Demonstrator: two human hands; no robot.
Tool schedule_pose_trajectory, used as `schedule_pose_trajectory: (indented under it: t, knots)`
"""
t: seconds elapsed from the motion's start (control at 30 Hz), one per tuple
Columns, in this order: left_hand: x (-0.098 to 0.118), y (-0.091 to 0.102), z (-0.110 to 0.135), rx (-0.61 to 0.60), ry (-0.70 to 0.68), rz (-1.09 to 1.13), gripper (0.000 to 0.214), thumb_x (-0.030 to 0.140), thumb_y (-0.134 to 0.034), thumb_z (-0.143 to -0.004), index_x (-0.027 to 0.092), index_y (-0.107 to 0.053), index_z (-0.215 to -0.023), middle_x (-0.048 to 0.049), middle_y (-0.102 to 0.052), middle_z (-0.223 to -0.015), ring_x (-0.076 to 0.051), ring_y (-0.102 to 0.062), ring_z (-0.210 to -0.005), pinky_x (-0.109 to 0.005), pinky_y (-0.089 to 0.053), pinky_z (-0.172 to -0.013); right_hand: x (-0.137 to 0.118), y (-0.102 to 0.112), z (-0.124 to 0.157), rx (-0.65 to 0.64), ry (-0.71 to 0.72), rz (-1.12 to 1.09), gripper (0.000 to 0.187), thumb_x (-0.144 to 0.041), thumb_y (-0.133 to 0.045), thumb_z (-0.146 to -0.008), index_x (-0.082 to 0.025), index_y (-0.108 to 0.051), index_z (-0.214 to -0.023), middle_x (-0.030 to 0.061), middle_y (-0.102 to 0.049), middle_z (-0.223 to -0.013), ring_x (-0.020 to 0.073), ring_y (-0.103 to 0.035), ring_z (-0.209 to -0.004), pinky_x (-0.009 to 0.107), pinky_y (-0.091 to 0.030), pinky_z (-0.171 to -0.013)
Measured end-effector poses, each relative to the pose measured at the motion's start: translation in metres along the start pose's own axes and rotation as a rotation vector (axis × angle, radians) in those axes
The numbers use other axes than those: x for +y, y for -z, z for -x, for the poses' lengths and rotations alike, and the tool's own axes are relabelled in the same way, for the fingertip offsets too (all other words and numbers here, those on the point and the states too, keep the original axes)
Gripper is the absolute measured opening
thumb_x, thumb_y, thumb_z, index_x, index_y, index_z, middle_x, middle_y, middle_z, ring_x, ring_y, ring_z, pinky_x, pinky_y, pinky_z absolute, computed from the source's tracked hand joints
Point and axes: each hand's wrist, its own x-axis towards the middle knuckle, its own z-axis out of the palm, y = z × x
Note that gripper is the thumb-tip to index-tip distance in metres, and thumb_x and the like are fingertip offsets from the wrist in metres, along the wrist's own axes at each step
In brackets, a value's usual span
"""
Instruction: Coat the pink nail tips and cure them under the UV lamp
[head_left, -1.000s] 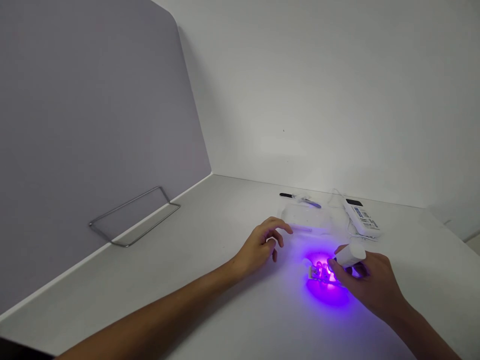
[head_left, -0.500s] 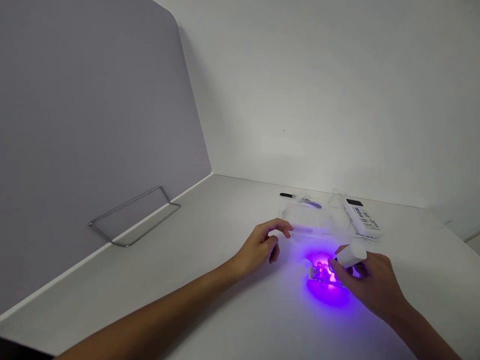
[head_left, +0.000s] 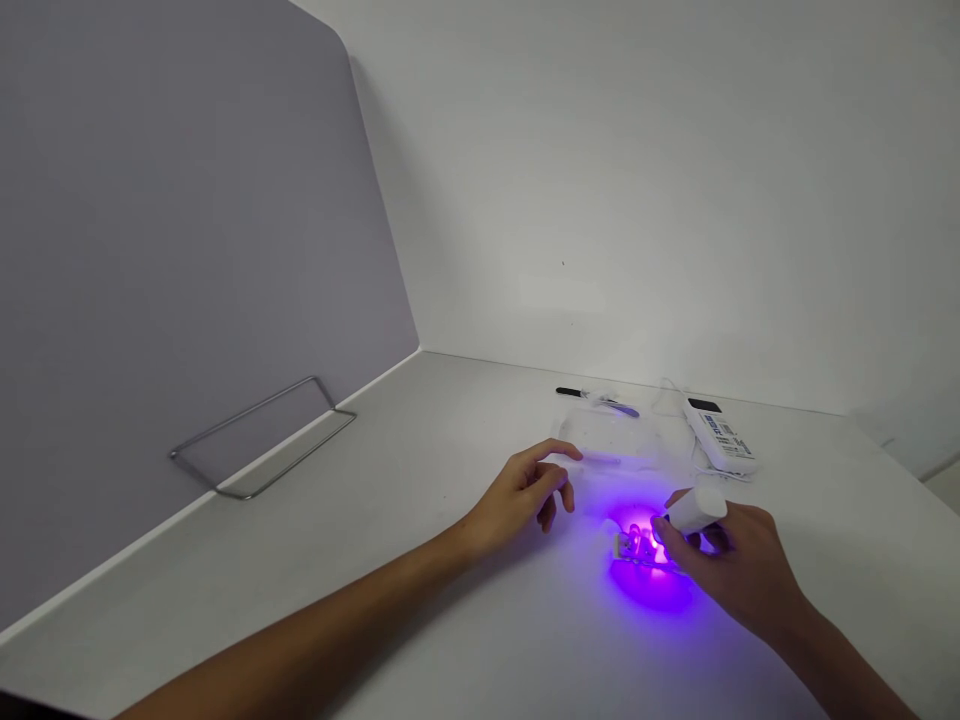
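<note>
My right hand (head_left: 739, 555) is closed round a white handheld UV lamp (head_left: 696, 510), which is tilted and throws a bright violet glow downward. Under that light lies a small object with a pale end block (head_left: 622, 545); the glare and my fingers hide most of it, so its kind is unclear. My left hand (head_left: 521, 495) hovers empty to the left of the glow, index finger stretched out and the others loosely curled. The left fingertip is close to the near edge of a clear, shallow plastic tray (head_left: 611, 435).
Behind the tray lies a thin tool with a black handle (head_left: 570, 391). At the back right is a white device with printed labels and a dark screen (head_left: 718, 440), with a white cable beside it. A bent metal wire frame (head_left: 300, 462) stands by the grey partition (head_left: 187, 250) on the left.
The whole view has shifted slightly. My left thumb and fingers have moved a little, while my right hand keeps the lamp over the lit object.
</note>
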Motion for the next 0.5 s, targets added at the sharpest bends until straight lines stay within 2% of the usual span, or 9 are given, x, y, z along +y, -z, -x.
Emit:
schedule_pose_trajectory:
  t: [0.1, 0.23, 0.5]
  knots:
    - [-0.001, 0.0005, -0.0021, -0.001, 0.013, -0.002, 0.033, 0.047, -0.053, -0.092, 0.017, -0.06, -0.103, -0.0005, -0.064, -0.068, -0.012, -0.053, -0.049, -0.024, -0.042, -0.051, 0.0004, -0.0002, -0.0001, 0.007, 0.021, -0.012, 0.038, -0.047, -0.057, -0.09, -0.019, -0.065, -0.065, -0.006, -0.043, -0.043, 0.0091, -0.039, -0.035, 0.022, -0.031, -0.037]
    - [-0.0022, -0.0008, -0.0029, -0.056, 0.047, -0.009, 0.046, 0.053, -0.045, -0.095, 0.014, -0.066, -0.086, -0.0027, -0.064, -0.066, -0.012, -0.053, -0.05, -0.025, -0.043, -0.052, -0.001, 0.0009, -0.0017, 0.008, 0.022, -0.029, 0.036, -0.045, -0.058, -0.09, -0.019, -0.064, -0.065, -0.0065, -0.042, -0.044, 0.0086, -0.038, -0.036, 0.021, -0.031, -0.038]
    - [-0.0024, -0.0016, -0.0015, -0.07, 0.071, -0.025, 0.04, 0.047, -0.046, -0.095, 0.014, -0.069, -0.094, -0.0018, -0.064, -0.065, -0.012, -0.052, -0.05, -0.025, -0.043, -0.054, -0.0007, 0.0019, -0.0021, -0.002, 0.013, -0.026, 0.037, -0.046, -0.057, -0.09, -0.02, -0.065, -0.065, -0.0061, -0.043, -0.043, 0.0091, -0.039, -0.036, 0.021, -0.032, -0.037]
